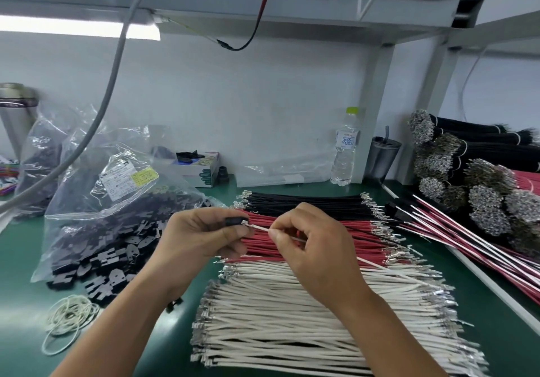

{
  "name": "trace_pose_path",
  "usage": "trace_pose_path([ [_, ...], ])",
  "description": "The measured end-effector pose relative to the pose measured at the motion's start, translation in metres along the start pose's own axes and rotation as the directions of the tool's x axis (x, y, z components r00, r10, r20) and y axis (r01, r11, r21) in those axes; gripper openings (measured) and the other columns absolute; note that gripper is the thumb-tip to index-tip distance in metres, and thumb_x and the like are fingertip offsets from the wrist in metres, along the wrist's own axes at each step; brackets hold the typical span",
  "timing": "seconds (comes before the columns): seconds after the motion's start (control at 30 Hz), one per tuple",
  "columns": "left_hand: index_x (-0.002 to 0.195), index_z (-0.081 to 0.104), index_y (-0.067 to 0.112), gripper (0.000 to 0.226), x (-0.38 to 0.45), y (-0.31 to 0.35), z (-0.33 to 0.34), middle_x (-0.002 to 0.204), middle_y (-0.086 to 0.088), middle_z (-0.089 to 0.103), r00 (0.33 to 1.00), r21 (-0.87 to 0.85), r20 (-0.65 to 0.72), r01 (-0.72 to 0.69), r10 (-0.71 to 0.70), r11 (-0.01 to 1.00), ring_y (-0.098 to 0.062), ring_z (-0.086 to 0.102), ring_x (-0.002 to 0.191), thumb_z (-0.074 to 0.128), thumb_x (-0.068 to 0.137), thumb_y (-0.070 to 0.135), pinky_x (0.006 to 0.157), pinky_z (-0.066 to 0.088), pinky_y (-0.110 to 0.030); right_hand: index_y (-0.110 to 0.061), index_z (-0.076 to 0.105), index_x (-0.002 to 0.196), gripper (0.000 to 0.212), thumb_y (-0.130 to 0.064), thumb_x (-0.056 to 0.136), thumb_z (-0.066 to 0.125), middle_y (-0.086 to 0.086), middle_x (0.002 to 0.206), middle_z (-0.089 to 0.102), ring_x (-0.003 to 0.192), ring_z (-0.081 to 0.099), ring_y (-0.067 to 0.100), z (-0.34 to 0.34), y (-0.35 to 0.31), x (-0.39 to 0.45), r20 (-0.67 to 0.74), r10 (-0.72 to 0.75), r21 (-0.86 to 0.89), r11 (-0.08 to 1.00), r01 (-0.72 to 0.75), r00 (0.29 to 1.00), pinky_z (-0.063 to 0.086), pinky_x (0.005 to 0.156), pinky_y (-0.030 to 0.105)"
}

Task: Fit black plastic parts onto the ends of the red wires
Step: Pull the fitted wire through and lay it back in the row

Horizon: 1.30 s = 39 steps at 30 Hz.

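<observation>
Head view: the left hand [201,230] pinches a small black plastic housing [235,221] in a narrow grip above the green counter [26,277]. The right hand [309,242] nips a thin white wire [260,227], its metal terminal at the housing's mouth. Red wires [321,239] lie in a row beneath. Such wire looks light and limp; holding it close behind the terminal should stop buckling.

Green bench [17,259] carries red wires [362,242], white wires [292,318].
</observation>
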<state>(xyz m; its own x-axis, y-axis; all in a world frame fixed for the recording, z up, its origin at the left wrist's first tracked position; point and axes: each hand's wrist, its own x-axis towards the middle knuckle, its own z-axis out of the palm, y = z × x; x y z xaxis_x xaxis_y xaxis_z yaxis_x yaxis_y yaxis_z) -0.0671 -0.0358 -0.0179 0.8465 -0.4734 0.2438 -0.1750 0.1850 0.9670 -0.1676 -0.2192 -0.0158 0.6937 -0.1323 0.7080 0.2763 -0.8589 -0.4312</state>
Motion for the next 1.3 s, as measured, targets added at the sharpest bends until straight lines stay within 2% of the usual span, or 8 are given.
trace_pose_path([
  [0.2, 0.096, 0.083, 0.012, 0.029, -0.001, 0.001, 0.000, 0.085, -0.022, 0.078, 1.000, 0.009, 0.020, -0.012, 0.012, 1.000, -0.026, 0.074, 0.064, 0.084, 0.067, 0.017, 0.061, 0.062, -0.028, -0.034, 0.066, 0.085, 0.009, -0.035, 0.090, 0.059, -0.018, 0.081, 0.057, 0.075, 0.058, 0.005, -0.005, 0.000, -0.001, 0.024, -0.031, -0.071, 0.997, 0.032, 0.999, 0.048, 0.060, 0.025],
  [0.37, 0.093, 0.084, 0.016, 0.023, -0.003, 0.001, 0.001, 0.081, -0.024, 0.076, 0.998, 0.078, 0.061, -0.039, 0.034, 0.996, -0.025, 0.073, 0.063, 0.081, 0.070, 0.014, 0.063, 0.063, -0.029, -0.032, 0.062, 0.086, 0.009, -0.032, 0.095, 0.058, -0.016, 0.083, 0.054, 0.069, 0.051, 0.004, -0.004, -0.001, 0.002, 0.063, -0.068, -0.181, 0.980, 0.078, 0.996, 0.041, 0.058, 0.022],
  [0.47, 0.093, 0.084, 0.014, 0.024, -0.002, 0.001, 0.000, 0.078, -0.022, 0.076, 0.997, 0.142, 0.073, -0.017, 0.007, 0.990, -0.024, 0.071, 0.061, 0.082, 0.069, 0.012, 0.062, 0.062, -0.028, -0.026, 0.063, 0.087, 0.010, -0.027, 0.096, 0.062, -0.014, 0.085, 0.053, 0.068, 0.048, 0.004, -0.006, 0.000, 0.003, 0.052, -0.147, -0.275, 0.949, 0.156, 0.988, 0.035, 0.056, 0.017],
  [0.57, 0.094, 0.083, 0.012, 0.024, -0.002, 0.002, 0.001, 0.081, -0.020, 0.078, 0.997, 0.147, 0.078, -0.004, -0.007, 0.989, -0.024, 0.071, 0.060, 0.082, 0.070, 0.015, 0.060, 0.061, -0.026, -0.023, 0.065, 0.087, 0.011, -0.026, 0.097, 0.062, -0.011, 0.086, 0.054, 0.074, 0.051, 0.007, -0.008, 0.002, 0.006, 0.038, -0.254, -0.381, 0.891, 0.249, 0.966, 0.043, 0.057, 0.023],
  [0.8, 0.094, 0.084, 0.011, 0.024, -0.004, 0.004, 0.001, 0.077, -0.020, 0.077, 0.992, 0.155, 0.125, 0.000, -0.019, 0.988, -0.022, 0.071, 0.059, 0.082, 0.071, 0.015, 0.060, 0.060, -0.025, -0.022, 0.065, 0.089, 0.008, -0.025, 0.096, 0.064, -0.014, 0.087, 0.053, 0.073, 0.049, 0.002, 0.009, 0.000, 0.001, 0.038, -0.154, -0.141, 0.977, 0.157, 0.987, 0.040, 0.061, 0.020],
  [0.93, 0.093, 0.083, 0.008, 0.022, -0.004, 0.004, 0.003, 0.077, -0.019, 0.077, 0.995, 0.143, 0.097, -0.001, -0.013, 0.990, -0.021, 0.070, 0.058, 0.081, 0.072, 0.014, 0.059, 0.059, -0.024, -0.022, 0.068, 0.092, 0.011, -0.030, 0.098, 0.062, -0.014, 0.087, 0.055, 0.076, 0.053, 0.004, 0.007, 0.005, 0.003, 0.030, -0.095, -0.052, 0.994, 0.097, 0.995, 0.049, 0.064, 0.029],
  [1.1, 0.095, 0.083, 0.008, 0.021, -0.007, 0.004, 0.003, 0.076, -0.019, 0.076, 0.994, 0.168, 0.105, -0.008, -0.010, 0.986, -0.021, 0.070, 0.057, 0.081, 0.074, 0.011, 0.060, 0.059, -0.023, -0.015, 0.067, 0.090, 0.013, -0.024, 0.097, 0.062, -0.006, 0.087, 0.055, 0.076, 0.054, 0.012, 0.015, -0.001, 0.000, 0.033, -0.144, -0.059, 0.988, 0.146, 0.989, 0.049, 0.064, 0.038],
  [1.3, 0.094, 0.083, 0.009, 0.024, -0.006, 0.004, 0.004, 0.083, -0.023, 0.077, 0.995, 0.069, 0.096, -0.015, 0.008, 0.998, -0.025, 0.070, 0.059, 0.081, 0.072, 0.018, 0.059, 0.060, -0.027, -0.021, 0.068, 0.090, 0.018, -0.034, 0.100, 0.059, -0.011, 0.086, 0.058, 0.076, 0.053, 0.008, 0.004, -0.002, 0.005, -0.052, -0.226, -0.231, 0.950, 0.209, 0.973, 0.046, 0.061, 0.029],
])
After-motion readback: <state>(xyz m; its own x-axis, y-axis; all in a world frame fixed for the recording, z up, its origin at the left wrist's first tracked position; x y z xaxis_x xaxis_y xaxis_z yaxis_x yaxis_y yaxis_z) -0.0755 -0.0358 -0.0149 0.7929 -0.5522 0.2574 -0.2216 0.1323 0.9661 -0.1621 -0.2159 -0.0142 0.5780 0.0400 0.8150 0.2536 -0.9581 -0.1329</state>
